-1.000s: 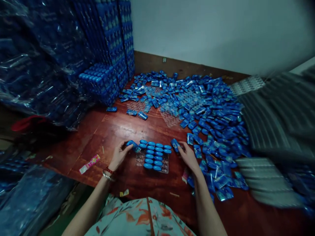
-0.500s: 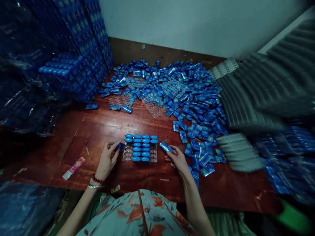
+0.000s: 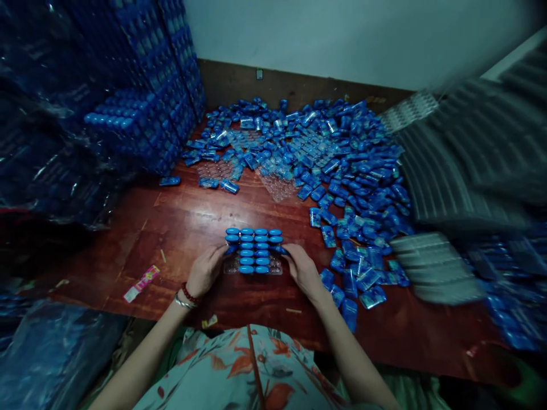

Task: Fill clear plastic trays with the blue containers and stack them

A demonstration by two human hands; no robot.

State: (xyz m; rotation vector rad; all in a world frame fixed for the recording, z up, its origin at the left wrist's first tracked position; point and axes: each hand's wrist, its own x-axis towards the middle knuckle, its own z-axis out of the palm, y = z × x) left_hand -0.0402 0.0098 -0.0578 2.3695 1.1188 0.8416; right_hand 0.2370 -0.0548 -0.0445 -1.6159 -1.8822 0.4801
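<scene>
Both hands have moved inward since half a second ago, and each has brought its packet from beside the clear tray (image 3: 276, 267) to the edge of it. Left hand (image 3: 205, 270) is now at the left side of the tray, with its fingers pinched together on a dark blue packet (image 3: 231, 249). Right hand (image 3: 302, 269) is opposite, its fingers clamped on a second blue packet (image 3: 278, 249), at the same row. The tray lies flat on the reddish table (image 3: 183, 228), in front of the person. Its two far rows are filled across by glossy blue pieces (image 3: 254, 253); nearer to the person, the two middle columns are filled.

Beyond, and to the right, a wide heap of blue packets (image 3: 359, 148) is spread, with pale printing which is too small to read. On the left of the table is a pink strip (image 3: 142, 283); it carries yellow and white marks, but I cannot make out the letters. Near the table edge lies a yellow scrap (image 3: 209, 322), also unreadable.
</scene>
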